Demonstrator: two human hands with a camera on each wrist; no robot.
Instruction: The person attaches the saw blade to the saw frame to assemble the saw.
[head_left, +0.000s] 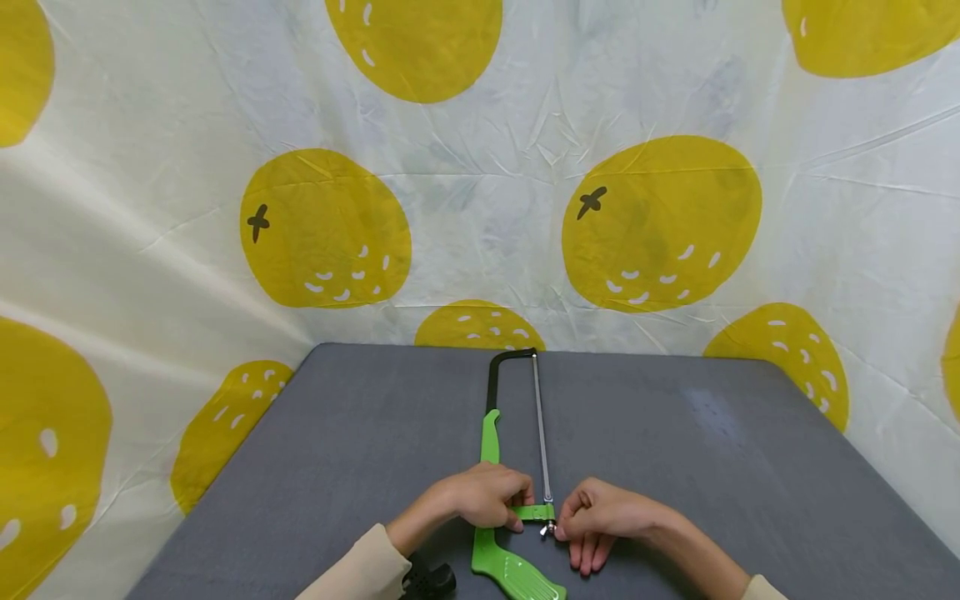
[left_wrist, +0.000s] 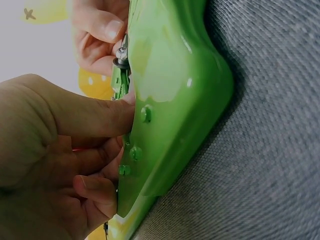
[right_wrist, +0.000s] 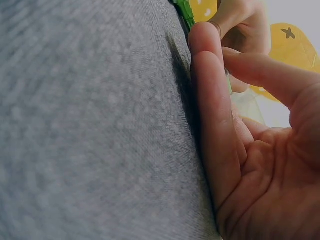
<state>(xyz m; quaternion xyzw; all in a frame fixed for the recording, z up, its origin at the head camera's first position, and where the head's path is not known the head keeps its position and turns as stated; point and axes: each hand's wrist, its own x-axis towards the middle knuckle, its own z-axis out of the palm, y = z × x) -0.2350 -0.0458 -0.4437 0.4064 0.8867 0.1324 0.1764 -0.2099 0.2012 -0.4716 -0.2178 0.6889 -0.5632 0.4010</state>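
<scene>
A hacksaw (head_left: 487, 437) with a green handle and a black front frame lies on the grey table, its thin blade (head_left: 540, 425) along the right side. My left hand (head_left: 491, 493) grips the green crosspiece (head_left: 534, 512) near the handle, thumb on one side and fingers on the other. At the blade's near end sits a small metal wing nut (head_left: 547, 530). My right hand (head_left: 600, 517) pinches at it with thumb and index finger, the other fingers resting by the tabletop. In the left wrist view, the right fingertips meet at the wing nut (left_wrist: 121, 54).
The grey table (head_left: 360, 433) extends to the far edge, where a white cloth (head_left: 480, 233) with yellow fruit prints hangs behind and at the sides. A black object (head_left: 431, 579) shows beside the left sleeve at the bottom.
</scene>
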